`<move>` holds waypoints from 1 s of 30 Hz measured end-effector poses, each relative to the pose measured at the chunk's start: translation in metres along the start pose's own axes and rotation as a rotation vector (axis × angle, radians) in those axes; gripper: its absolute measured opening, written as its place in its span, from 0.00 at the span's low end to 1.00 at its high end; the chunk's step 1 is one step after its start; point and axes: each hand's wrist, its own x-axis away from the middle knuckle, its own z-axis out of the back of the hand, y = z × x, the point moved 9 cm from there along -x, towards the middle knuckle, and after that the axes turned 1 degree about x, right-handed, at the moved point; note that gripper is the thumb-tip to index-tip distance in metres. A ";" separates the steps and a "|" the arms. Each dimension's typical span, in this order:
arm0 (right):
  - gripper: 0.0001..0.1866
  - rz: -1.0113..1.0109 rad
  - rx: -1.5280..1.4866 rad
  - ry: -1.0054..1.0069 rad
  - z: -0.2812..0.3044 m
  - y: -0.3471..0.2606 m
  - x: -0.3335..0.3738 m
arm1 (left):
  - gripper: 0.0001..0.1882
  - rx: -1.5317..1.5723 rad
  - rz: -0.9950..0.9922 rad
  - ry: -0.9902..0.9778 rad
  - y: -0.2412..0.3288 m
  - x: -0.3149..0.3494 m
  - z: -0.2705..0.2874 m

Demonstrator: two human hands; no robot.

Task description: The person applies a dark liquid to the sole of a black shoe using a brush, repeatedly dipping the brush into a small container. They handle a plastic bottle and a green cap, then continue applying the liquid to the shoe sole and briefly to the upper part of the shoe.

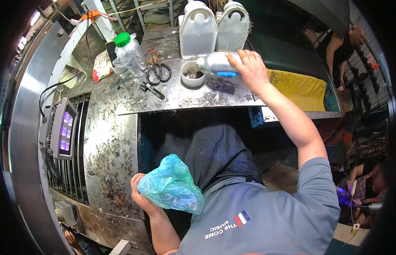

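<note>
My right hand (252, 72) is closed round a clear plastic bottle (215, 63) with a blue label. The bottle lies nearly level, its mouth at the rim of a small white cup (192, 84) on the stained metal workbench (174, 97). Something dark shows inside the cup; whether liquid is flowing I cannot tell. Down by my lap, my left hand (142, 193) grips a crumpled blue-green plastic bag (170, 185), which covers part of the fingers. What the bag contains, if anything, cannot be made out.
Two whitish jugs (199, 32) stand behind the cup. Black-handled scissors (159, 73), a dark pen-like tool (152, 90) and a green-capped bottle (129, 53) are to its left. A lit purple lamp (65, 131) stands far left; yellow cloth (300, 89) lies right. Other people work at right.
</note>
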 end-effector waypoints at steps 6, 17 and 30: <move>0.36 -0.003 0.046 -0.028 -0.003 0.002 -0.003 | 0.06 0.008 0.024 0.015 0.011 0.005 -0.005; 0.42 0.001 0.004 0.074 0.010 0.007 -0.004 | 0.05 -0.035 -0.063 -0.016 0.027 0.008 -0.012; 0.51 -0.200 -0.264 -0.033 0.001 0.009 0.008 | 0.11 -0.259 -0.279 -0.120 0.048 0.021 -0.042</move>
